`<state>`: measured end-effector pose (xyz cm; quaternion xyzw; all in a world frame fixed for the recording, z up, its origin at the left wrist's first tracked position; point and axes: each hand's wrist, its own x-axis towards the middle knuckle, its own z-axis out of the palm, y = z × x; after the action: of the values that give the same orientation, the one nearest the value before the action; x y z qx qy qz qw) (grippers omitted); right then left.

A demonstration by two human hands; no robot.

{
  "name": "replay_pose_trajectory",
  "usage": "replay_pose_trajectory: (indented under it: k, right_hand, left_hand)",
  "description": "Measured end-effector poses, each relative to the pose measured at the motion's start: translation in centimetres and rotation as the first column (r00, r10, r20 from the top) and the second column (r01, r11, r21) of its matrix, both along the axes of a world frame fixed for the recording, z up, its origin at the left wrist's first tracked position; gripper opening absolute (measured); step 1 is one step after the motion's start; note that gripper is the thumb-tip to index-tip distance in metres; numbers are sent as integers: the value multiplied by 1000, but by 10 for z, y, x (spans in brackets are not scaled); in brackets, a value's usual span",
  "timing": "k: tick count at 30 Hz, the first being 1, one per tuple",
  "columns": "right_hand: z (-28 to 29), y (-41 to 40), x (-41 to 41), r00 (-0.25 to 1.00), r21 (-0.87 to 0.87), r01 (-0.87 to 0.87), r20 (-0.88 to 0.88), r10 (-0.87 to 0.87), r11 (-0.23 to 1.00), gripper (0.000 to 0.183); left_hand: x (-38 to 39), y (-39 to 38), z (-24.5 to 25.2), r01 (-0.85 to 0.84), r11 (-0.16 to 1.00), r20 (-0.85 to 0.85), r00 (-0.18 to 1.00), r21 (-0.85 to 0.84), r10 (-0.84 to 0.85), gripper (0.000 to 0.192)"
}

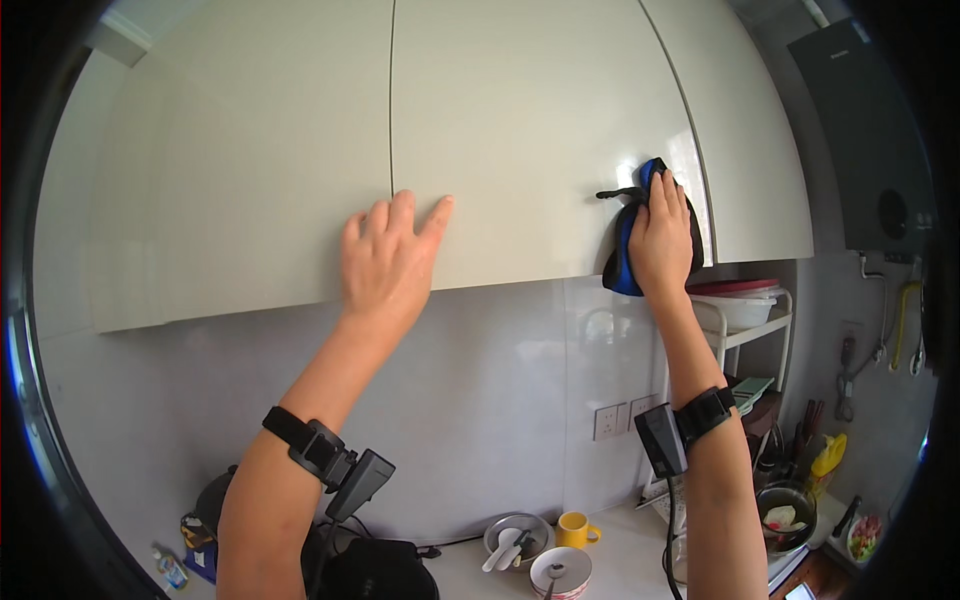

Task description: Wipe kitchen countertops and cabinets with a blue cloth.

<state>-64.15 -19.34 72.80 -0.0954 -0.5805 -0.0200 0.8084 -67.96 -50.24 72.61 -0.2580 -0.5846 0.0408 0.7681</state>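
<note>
Glossy cream cabinet doors (517, 112) fill the upper part of the view, hung on the wall before me. My right hand (661, 240) lies flat on a blue cloth with black edging (624, 251), pressing it against the lower right corner of the middle door. A black loop sticks out from the cloth to the left. My left hand (390, 251) rests with spread fingers near the seam between the left and middle doors, holding nothing. Each forearm wears a black strap with a small device on it.
Below stands a white counter (480, 581) with a metal bowl (519, 536) of spoons, a yellow mug (576, 530), stacked bowls (561, 570) and a black appliance (382, 570). At right are a white rack (757, 330), a pot (785, 514) and a dark water heater (862, 142).
</note>
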Motion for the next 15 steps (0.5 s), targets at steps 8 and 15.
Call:
replay_pose_trajectory:
  k: [8, 15]
  right_hand:
    - [1, -1, 0, 1000, 3, -18, -4, 18, 1000, 42]
    - [0, -1, 1, 1000, 1, -2, -7, 2, 1000, 42]
  left_hand:
    - [-1, 3, 1, 9, 1000, -52, 999, 3, -8, 55]
    - [1, 5, 1, 23, 1000, -51, 998, 1, -23, 55]
